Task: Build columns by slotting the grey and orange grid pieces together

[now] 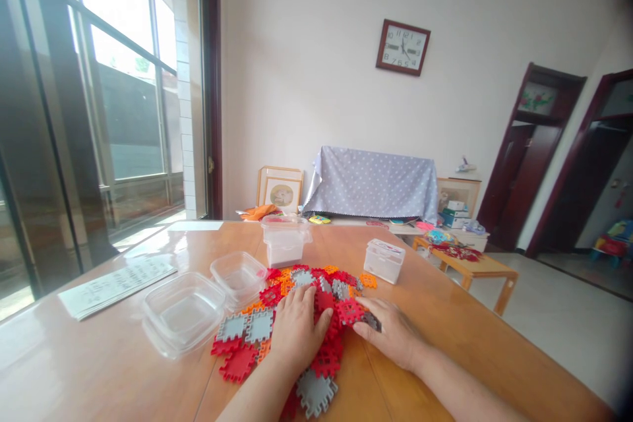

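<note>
A pile of flat, square plastic building tiles with notched edges lies on the table, among them a red tile (239, 364), a light grey tile (260, 326) and an orange tile (368, 280). My left hand (298, 326) rests palm down on the pile, fingers stretched forward and thumb apart. From the right, my right hand (393, 330) reaches the pile's edge with thumb and fingers spread. A red openwork tile (349, 311) is at its fingertips, and a dark grey tile (372, 320) shows between thumb and fingers. Near me lies another grey tile (315, 393).
Left of the pile are two clear plastic containers (184, 308) (240, 275) and a stack of printed sheets (116, 285). Behind it stand a clear lidded box (284, 244) and a smaller box (384, 261). The wooden table (445, 343) ends at right, near a low bench (475, 265).
</note>
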`<state>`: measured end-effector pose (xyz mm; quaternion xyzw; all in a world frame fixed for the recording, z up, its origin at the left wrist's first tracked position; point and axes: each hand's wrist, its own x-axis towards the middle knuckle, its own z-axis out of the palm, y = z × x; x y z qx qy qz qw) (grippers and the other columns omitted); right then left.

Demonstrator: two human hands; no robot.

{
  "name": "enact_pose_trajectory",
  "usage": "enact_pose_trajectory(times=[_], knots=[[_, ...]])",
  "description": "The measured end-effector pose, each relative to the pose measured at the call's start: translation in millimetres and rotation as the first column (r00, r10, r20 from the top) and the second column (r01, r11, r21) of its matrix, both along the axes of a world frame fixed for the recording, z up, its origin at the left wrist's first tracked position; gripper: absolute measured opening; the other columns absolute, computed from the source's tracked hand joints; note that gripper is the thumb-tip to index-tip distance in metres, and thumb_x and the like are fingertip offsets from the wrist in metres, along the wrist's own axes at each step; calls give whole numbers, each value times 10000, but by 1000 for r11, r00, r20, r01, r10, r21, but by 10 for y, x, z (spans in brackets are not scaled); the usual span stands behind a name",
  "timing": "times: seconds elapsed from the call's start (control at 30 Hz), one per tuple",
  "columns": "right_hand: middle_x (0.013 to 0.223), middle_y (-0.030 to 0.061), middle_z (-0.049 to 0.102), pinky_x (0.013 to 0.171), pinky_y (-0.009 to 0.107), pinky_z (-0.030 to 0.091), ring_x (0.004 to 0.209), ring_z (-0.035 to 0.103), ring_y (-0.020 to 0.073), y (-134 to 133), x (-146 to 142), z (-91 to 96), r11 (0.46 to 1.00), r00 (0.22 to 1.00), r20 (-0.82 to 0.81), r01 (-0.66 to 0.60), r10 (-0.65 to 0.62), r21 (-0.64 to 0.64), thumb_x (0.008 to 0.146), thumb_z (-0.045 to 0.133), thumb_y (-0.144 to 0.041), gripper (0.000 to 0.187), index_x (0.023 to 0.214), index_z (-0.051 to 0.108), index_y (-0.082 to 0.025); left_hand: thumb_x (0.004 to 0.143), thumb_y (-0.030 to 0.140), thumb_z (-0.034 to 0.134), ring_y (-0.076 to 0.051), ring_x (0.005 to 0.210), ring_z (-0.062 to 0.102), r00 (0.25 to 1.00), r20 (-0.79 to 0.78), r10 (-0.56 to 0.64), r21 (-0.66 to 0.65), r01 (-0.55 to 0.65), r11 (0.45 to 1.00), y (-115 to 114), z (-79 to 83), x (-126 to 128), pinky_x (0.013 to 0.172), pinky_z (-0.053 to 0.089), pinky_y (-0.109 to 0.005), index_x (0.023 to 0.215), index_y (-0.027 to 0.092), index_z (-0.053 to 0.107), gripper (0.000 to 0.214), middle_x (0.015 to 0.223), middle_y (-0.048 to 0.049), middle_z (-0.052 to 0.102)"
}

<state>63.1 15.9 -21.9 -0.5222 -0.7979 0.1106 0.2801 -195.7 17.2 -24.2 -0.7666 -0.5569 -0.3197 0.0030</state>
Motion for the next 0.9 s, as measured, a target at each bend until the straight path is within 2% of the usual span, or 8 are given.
enact_pose_trajectory(times=[0.13,0.23,0.3,0.37,0.5,0.57,0.73,0.9], knots=[[1334,87,687,1060,428,458,1210,638,299,47,23,-21,999,998,-50,43,-42,21,993,436,-572,530,1403,608,-284,971,474,461,-325,1285,519,1000,-4,-2,-4,2,1000,-8,17,8,1062,395,-505,1427,219,501,524,1387,-115,592],[1324,104,689,1042,424,471,1208,640,288,67,47,-47,998,999,-25,49,-48,33,1033,327,-551,545,1377,623,-249,970,452,474,-313,1263,531,1000,-5,-12,-3,12,1000,-11,27,9,1049,400,-494,1381,256,544,461,1378,-92,598],[1333,104,681,1040,423,469,1220,626,287,49,41,-48,999,1000,24,14,-15,29,1026,344,-564,546,1384,611,-250,971,452,477,-310,1260,531,1000,-5,-13,-1,13,1000,-12,29,10,1049,397,-485,1339,261,577,427,1377,-86,599],[1365,103,657,1049,441,460,1234,605,306,15,11,-41,1000,996,94,-6,5,17,967,466,-620,595,1433,561,-263,971,455,479,-310,1258,531,1000,-7,-14,1,14,1000,-16,29,11,1048,395,-482,1325,257,586,420,1375,-86,601],[1391,114,629,1074,483,437,1249,572,348,-17,-67,-44,999,976,212,37,-44,38,820,670,-645,725,1425,568,-258,965,462,487,-314,1264,525,1000,-3,-12,-2,12,1000,-34,35,17,1056,384,-488,1312,252,588,418,1378,-88,601],[1369,107,645,1071,475,444,1243,581,337,9,-81,-64,997,972,227,41,-54,60,849,656,-587,643,1397,591,-258,962,461,492,-314,1266,524,1000,2,-9,-9,10,1000,-42,40,18,1063,379,-488,1300,246,594,413,1382,-89,600],[1321,111,683,1006,427,502,1148,665,279,124,-43,-127,991,977,197,56,-79,120,987,444,-387,505,1461,508,-225,957,452,502,-314,1272,522,1000,10,-22,-23,23,999,-47,54,13,1061,381,-484,1318,233,582,430,1387,-96,597],[1250,106,720,951,420,515,1081,695,282,159,-96,-111,983,952,273,99,-138,153,966,441,-295,508,1468,498,-249,946,471,525,-320,1287,515,999,7,-42,-38,43,998,-49,74,18,1059,380,-496,1322,250,590,441,1405,-94,586]])
